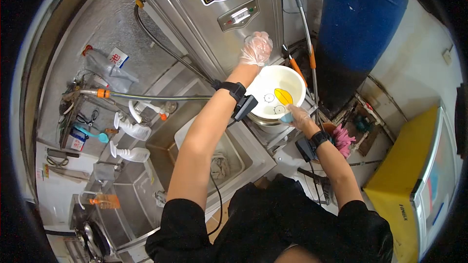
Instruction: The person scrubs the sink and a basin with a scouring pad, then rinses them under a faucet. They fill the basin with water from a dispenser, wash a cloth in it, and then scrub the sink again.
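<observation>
My left hand (256,48), in a clear plastic glove, is closed against the front of the steel water boiler (204,24), just above a white bowl; whatever its fingers wrap round is hidden. The white bowl (261,80) has two round eye shapes and a yellow beak-like shape (282,96) inside. It sits over a round metal container (268,123). My right hand (298,118), also gloved, is closed on the bowl's near right rim, with a bit of blue at the fingers.
On the left is a steel sink (146,190) with a white basin (236,148) holding a grey cloth. Spray bottles (131,153) and a hose (161,97) lie beside it. A blue tank (358,14), long-handled tools (311,48) and a yellow freezer (402,180) stand right.
</observation>
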The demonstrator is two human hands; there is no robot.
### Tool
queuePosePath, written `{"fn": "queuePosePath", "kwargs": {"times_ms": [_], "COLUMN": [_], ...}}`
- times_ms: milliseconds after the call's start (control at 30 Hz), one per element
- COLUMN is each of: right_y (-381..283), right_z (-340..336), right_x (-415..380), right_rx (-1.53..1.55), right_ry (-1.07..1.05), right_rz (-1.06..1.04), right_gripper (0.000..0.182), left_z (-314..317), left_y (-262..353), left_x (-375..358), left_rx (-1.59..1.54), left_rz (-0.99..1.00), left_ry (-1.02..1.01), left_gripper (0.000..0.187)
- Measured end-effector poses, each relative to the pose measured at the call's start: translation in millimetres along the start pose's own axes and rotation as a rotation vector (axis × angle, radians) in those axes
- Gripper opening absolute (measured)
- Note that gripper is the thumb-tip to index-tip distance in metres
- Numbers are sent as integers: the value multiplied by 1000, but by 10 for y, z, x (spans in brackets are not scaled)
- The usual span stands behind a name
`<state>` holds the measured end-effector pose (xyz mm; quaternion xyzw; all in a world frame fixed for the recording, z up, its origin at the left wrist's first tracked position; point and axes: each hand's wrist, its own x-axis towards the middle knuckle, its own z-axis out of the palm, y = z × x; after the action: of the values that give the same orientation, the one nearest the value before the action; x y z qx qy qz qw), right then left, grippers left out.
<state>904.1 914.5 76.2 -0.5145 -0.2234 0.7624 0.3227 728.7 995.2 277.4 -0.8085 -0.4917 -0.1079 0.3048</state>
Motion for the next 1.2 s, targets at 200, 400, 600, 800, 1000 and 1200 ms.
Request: {"fn": "queuePosePath", "kwargs": {"times_ms": [200,400,600,800,1000,1200], "right_y": [148,790,105,247,322,366], "right_z": [-112,-759,63,-94,-223,-211], "right_x": [228,1139,-60,258,279,294], "right_rx": [-55,-717,-50,-101,-87,-246], "right_ry": [53,-312,12,8,-136,-107], "right_rz": [26,-904,2,-11,-109,-253], "right_gripper": [37,38,38,39,41,47], "left_z": [24,140,70,118,194,177], "left_y": [34,-36,4,5,54,83], "left_x": [21,-27,43,46,55,-4], "left_rx": [-60,-244,-151,-129,-108,-107], "left_rz": [-170,-225,-257,-227,-268,-256], "left_ry": [-63,-22,-132,-123,-257,-222], "left_gripper": [15,20,23,19,14,17]}}
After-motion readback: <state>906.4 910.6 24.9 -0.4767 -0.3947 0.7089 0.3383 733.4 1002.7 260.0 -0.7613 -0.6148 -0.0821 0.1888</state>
